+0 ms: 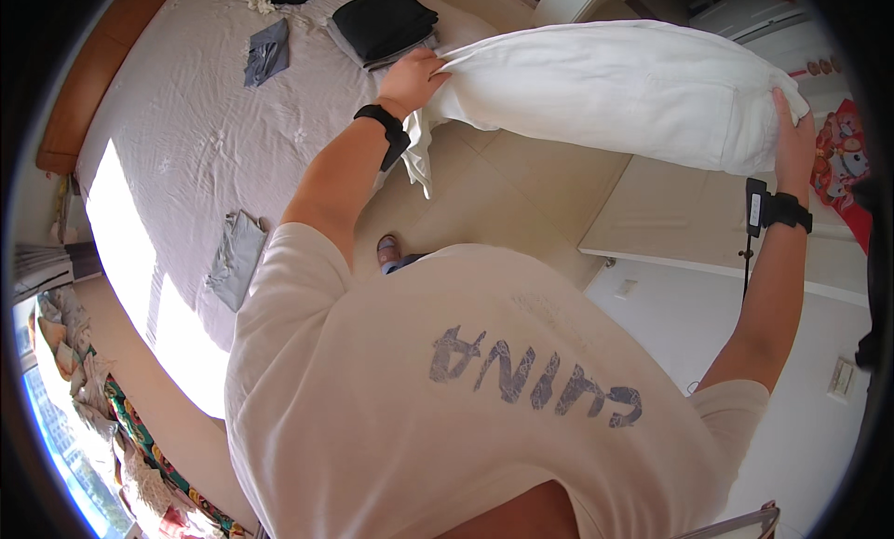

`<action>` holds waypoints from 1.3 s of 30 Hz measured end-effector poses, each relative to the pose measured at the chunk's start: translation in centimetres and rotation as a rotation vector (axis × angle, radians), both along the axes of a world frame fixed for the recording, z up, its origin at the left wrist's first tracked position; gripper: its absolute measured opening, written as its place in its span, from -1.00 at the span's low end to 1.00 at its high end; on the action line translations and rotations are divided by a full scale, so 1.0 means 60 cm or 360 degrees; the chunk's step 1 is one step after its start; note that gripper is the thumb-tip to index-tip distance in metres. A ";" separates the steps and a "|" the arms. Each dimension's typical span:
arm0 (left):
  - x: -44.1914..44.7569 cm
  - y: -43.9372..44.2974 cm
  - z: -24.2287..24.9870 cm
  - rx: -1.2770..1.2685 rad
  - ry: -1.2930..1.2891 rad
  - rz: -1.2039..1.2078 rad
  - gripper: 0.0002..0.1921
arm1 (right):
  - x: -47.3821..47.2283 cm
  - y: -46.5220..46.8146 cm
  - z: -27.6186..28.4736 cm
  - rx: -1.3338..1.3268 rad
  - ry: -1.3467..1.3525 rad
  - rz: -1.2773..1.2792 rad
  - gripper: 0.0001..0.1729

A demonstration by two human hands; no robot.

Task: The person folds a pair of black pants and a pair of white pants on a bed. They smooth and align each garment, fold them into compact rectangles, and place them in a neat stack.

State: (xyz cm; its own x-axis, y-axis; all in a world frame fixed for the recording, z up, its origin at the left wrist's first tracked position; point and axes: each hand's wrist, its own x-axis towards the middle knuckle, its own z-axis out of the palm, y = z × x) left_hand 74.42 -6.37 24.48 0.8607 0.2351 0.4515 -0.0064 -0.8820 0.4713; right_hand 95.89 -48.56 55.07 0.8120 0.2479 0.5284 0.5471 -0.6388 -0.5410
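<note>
White cloth trousers point(614, 85) are stretched sideways in the air between my hands. My left hand point(413, 82) pinches their narrower, gathered end, and a loose white end hangs below that wrist. At the wider end, my right hand point(795, 144) grips the fabric with the thumb on the near face; its other fingers are partly hidden. Beyond my left hand, a folded black garment point(383, 22) lies on a grey one on the bed point(188, 120). A small grey-blue cloth point(267, 52) and a folded light grey garment point(237, 260) lie farther left.
The bed has a wooden edge point(91, 71) at the far left. Below the trousers are the tiled floor point(475, 183) and a white cabinet or door panel point(628, 211). A red decoration point(841, 162) hangs beside my right hand. Piled fabrics point(133, 462) lie by the window.
</note>
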 end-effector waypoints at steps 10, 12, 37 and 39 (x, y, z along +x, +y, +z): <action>-0.321 0.199 0.183 0.0735 -0.0340 0.1117 -0.72 | 0.082 0.290 -0.163 0.0108 0.0347 0.1246 -0.64; -0.391 0.231 0.193 0.0502 -0.0270 0.1444 -0.61 | 0.057 0.385 -0.197 0.0049 0.0360 0.1420 -0.64; -0.395 0.461 -0.093 0.0137 0.0252 0.1629 -0.66 | 0.136 0.972 -0.439 -0.0359 -0.0422 0.1174 -0.57; -0.347 0.410 -0.127 -0.0024 0.0409 0.1397 -0.69 | 0.199 0.950 -0.493 -0.0819 -0.0177 0.0968 -0.64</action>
